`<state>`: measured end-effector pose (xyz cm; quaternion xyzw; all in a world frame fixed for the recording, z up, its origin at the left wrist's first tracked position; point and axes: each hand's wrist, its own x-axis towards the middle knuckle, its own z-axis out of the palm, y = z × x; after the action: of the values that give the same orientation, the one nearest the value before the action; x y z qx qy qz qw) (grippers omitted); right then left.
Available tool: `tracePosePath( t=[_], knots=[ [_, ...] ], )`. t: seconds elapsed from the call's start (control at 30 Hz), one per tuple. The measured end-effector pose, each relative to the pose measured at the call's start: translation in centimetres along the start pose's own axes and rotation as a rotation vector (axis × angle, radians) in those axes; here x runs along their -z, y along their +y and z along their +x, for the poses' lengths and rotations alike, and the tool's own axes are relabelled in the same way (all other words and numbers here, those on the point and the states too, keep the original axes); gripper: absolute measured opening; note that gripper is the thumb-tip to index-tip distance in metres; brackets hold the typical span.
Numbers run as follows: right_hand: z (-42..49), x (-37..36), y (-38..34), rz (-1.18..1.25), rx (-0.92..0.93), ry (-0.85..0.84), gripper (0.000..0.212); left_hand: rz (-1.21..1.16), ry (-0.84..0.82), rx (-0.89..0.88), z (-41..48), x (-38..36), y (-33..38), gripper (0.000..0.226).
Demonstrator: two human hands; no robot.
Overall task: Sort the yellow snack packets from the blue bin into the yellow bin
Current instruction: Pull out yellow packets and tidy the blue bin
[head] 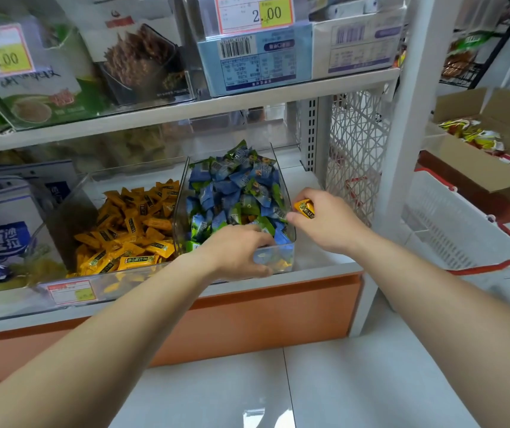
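A clear bin [290, 223] full of blue and green snack packets [232, 186] sits on the lower shelf. To its left stands a clear bin [62, 208] heaped with yellow packets [133, 223]. My right hand [324, 223] hovers at the blue bin's right rim, closed on a yellow snack packet [304, 207]. My left hand [238, 251] reaches into the front of the blue bin, fingers curled down among the packets; whether it holds one is hidden. A few yellow packets [281, 265] show through the bin's front wall.
An upper shelf [185, 109] with boxed goods and price tags overhangs the bins. A white shelf post [402, 118] stands right of the blue bin. A red-rimmed shopping basket [463, 236] and an open cardboard box [479, 162] sit at the right.
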<state>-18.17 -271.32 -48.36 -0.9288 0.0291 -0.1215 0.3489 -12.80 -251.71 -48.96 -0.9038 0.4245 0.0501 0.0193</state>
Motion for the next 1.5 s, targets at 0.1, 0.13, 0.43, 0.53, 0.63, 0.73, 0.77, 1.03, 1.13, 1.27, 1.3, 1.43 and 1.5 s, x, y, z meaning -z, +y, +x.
tracePosePath(
  t=[0.1,0.13,0.43,0.53,0.63,0.73,0.77,1.03,1.13,1.27,1.3,1.43,1.5],
  knots=[
    [0.0,-0.1,0.0,0.003,-0.001,-0.009,0.023,-0.190,0.063,0.002,-0.2,0.9,-0.7,0.030],
    [-0.1,-0.1,0.0,-0.002,0.000,-0.005,0.024,-0.313,0.081,0.025,-0.4,1.4,-1.1,0.024],
    [-0.2,-0.1,-0.4,-0.006,-0.013,-0.013,0.031,-0.171,0.552,0.329,-0.6,3.2,-3.8,0.009],
    [-0.2,-0.2,-0.5,-0.019,-0.010,-0.008,0.031,-0.009,0.572,0.352,-0.5,3.1,-3.4,0.010],
    [-0.2,-0.1,-0.5,-0.012,-0.014,-0.009,0.030,-0.089,0.699,0.215,-0.5,2.8,-1.7,0.011],
    [-0.3,-0.1,-0.4,-0.020,-0.012,-0.005,0.030,-0.186,0.504,0.122,-0.1,1.5,-0.5,0.018],
    [-0.3,-0.1,-0.5,-0.023,-0.013,-0.007,0.030,-0.150,0.440,0.158,0.2,1.1,-0.4,0.025],
    [-0.5,0.0,-0.6,-0.020,-0.012,-0.020,0.030,-0.153,0.320,0.328,1.4,1.2,-0.5,0.042],
    [-0.5,0.1,-0.6,-0.023,-0.007,-0.025,0.031,-0.313,0.376,0.307,0.6,2.4,-1.5,0.042],
    [-0.6,0.2,-0.7,-0.018,-0.002,-0.026,0.033,-0.458,0.516,0.334,0.3,4.5,-3.0,0.043],
    [-0.6,0.2,-0.7,-0.016,-0.002,-0.026,0.032,-0.436,0.556,0.364,0.4,5.0,-3.5,0.042],
    [-0.8,0.0,-0.8,-0.017,0.000,-0.037,0.032,-0.173,0.449,0.531,1.2,6.2,-4.9,0.038],
    [-0.8,0.1,-0.8,-0.016,-0.001,-0.036,0.033,-0.101,0.435,0.567,1.3,6.4,-4.8,0.039]
  ],
)
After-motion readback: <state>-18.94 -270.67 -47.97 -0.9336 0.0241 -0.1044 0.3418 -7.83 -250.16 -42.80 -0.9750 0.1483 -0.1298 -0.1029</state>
